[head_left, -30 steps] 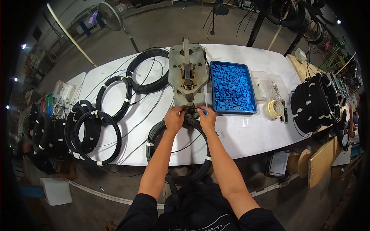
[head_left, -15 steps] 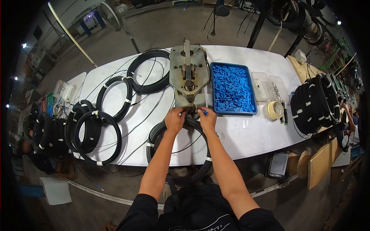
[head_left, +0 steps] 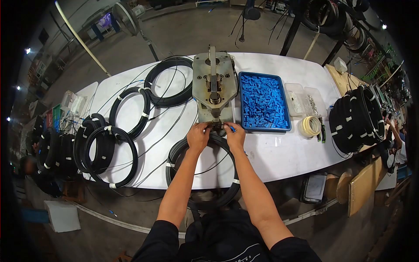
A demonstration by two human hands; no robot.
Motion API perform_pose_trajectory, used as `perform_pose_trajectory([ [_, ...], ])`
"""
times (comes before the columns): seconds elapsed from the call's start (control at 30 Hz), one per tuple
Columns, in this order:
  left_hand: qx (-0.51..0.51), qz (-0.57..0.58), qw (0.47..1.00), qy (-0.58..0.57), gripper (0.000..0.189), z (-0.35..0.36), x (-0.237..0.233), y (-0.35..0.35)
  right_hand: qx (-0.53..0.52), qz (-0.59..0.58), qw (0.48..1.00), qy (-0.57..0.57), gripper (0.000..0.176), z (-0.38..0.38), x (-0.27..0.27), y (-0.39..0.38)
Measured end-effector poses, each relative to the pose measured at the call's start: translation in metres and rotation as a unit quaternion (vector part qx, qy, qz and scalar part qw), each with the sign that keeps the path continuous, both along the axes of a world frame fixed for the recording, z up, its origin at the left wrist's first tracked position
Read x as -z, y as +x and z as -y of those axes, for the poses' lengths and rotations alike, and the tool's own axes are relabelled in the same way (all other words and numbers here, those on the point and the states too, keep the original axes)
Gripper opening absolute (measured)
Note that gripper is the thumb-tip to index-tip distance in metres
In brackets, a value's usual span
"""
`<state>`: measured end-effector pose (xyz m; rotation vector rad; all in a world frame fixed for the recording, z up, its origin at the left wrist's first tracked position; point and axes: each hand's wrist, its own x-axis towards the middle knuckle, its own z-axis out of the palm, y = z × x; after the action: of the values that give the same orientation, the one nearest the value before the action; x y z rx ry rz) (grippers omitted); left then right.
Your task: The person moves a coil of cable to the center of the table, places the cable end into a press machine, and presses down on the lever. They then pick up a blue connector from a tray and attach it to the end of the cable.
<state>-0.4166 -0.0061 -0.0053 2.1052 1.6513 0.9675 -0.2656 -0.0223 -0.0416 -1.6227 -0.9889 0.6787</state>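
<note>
A metal press stands on the white table, and both of my hands are at its lower front. My left hand is closed, its fingertips pinched on something small I cannot make out. On the other side, my right hand has its fingers closed round a small blue piece. Beneath my wrists lies a black cable coil with white ties. To the right of the press is a blue tray full of small blue pieces.
More black coils lie to the left on the white table. At the right are clear boxes, a cream roll, a green-handled tool and a tall coil stack. A person's arm shows at the far right.
</note>
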Motion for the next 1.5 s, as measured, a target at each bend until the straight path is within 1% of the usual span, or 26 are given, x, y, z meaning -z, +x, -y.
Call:
perform_pose_trajectory([
  [0.4, 0.001, 0.009, 1.000, 0.002, 0.014, -0.001, 0.004, -0.001, -0.005, -0.028, 1.000, -0.011, 0.017, 0.003, -0.010, -0.001],
  [0.67, -0.006, 0.010, 1.000, 0.001, 0.013, 0.000, 0.000, 0.000, 0.005, -0.013, 1.000, 0.011, 0.016, 0.002, -0.004, -0.001],
  [0.77, 0.006, 0.010, 1.000, 0.019, 0.013, -0.002, 0.007, -0.001, 0.004, -0.017, 1.000, 0.017, 0.016, 0.004, -0.013, -0.002],
  [0.83, 0.006, 0.014, 1.000, 0.019, 0.013, -0.002, 0.006, 0.000, -0.008, -0.009, 0.999, -0.032, 0.018, 0.005, -0.016, 0.000],
  [0.97, 0.008, 0.014, 1.000, 0.018, 0.014, -0.002, 0.007, -0.001, -0.011, -0.008, 0.999, -0.030, 0.018, 0.004, -0.013, 0.000],
  [1.03, 0.006, -0.006, 1.000, 0.018, 0.014, -0.002, 0.007, -0.001, 0.000, -0.007, 1.000, 0.004, 0.016, 0.003, -0.011, -0.001],
  [1.13, 0.003, 0.008, 1.000, 0.004, 0.014, -0.001, 0.004, -0.001, 0.003, 0.001, 1.000, -0.006, 0.016, 0.004, -0.013, -0.001],
  [1.5, 0.008, 0.012, 1.000, 0.019, 0.013, 0.000, 0.003, -0.001, 0.007, -0.007, 1.000, -0.002, 0.016, 0.003, -0.009, -0.002],
])
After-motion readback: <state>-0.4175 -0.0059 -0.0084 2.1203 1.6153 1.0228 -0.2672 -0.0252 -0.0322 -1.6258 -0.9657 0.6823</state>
